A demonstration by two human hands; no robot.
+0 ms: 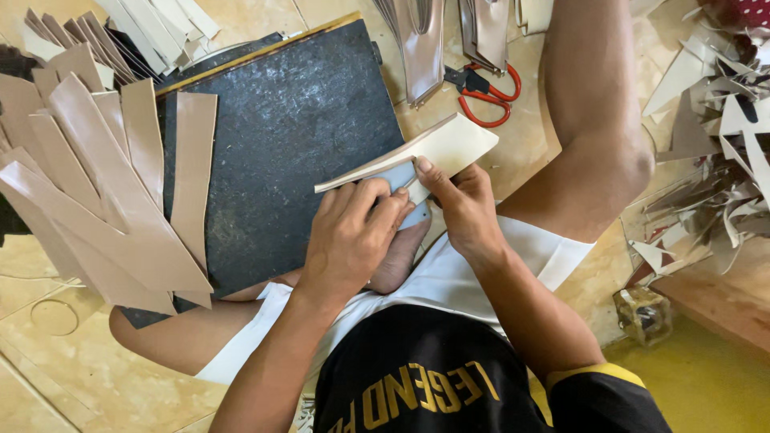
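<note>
My left hand (351, 234) and my right hand (460, 207) both grip a cream-coloured strip of sheet material (449, 146) with a pale blue underside, held over my lap at the near right edge of a dark stone slab (289, 136). My left fingers curl over the blue part; my right thumb presses on the cream face. The strip tilts up toward the far right. I sit cross-legged on the floor, a bare foot just below my hands.
Tan strips (104, 184) lie fanned over the slab's left side. Red-handled scissors (485, 92) rest on the tiled floor beyond my knee (601, 136). Offcut scraps (714, 160) pile up at right, beside a small glass jar (642, 313).
</note>
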